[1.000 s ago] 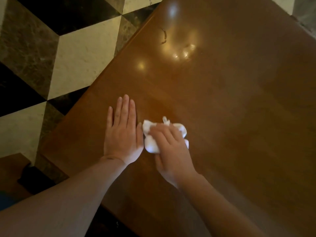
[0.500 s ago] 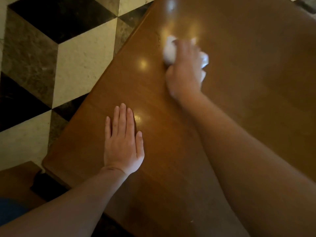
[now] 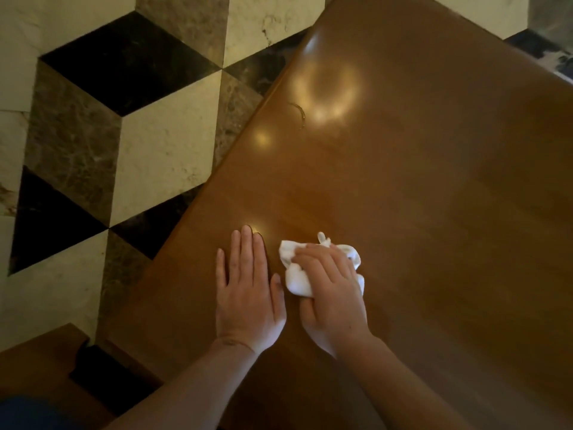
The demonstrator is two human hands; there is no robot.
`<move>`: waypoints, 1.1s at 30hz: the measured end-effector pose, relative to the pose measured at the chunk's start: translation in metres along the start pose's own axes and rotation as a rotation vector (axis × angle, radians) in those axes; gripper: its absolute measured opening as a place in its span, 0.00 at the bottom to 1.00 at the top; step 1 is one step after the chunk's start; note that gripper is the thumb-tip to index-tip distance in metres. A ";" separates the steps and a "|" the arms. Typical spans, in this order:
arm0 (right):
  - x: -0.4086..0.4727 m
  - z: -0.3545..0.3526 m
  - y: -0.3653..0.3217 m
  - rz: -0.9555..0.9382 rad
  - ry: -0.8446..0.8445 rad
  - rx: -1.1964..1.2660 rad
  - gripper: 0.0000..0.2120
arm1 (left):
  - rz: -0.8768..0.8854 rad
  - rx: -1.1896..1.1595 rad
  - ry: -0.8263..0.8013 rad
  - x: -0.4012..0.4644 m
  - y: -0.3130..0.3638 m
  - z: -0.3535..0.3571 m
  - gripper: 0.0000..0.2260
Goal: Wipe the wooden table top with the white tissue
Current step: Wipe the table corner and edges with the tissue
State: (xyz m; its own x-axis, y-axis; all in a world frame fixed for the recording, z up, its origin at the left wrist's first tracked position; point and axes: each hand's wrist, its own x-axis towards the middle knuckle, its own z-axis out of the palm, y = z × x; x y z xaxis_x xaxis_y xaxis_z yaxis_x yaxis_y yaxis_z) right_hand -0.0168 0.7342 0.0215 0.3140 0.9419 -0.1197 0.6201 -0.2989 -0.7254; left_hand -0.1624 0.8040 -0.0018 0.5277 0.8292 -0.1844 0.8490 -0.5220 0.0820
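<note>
After sweeping out toward the far curved mark (image 3: 298, 114), the right hand (image 3: 333, 301), clutching the white tissue (image 3: 296, 279), returns beside the flat, spread left hand (image 3: 248, 291), one pass of the wooden table top (image 3: 434, 181) seemingly complete.

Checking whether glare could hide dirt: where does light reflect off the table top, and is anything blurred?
Head view: bright glare patches on the wooden table top far from the hands; a small glint by the left hand; right hand and white tissue sharp; room dim.
</note>
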 end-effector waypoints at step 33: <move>0.027 -0.008 -0.010 0.209 0.152 0.026 0.23 | 0.262 -0.097 0.060 0.139 -0.041 -0.030 0.33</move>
State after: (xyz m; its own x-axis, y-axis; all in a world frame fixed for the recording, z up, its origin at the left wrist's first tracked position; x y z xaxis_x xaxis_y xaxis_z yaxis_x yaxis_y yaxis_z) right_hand -0.0090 0.7615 0.0313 0.5393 0.8253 -0.1673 0.5119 -0.4790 -0.7131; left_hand -0.1227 0.9466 -0.0012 0.7279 0.6802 -0.0866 0.6805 -0.7011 0.2129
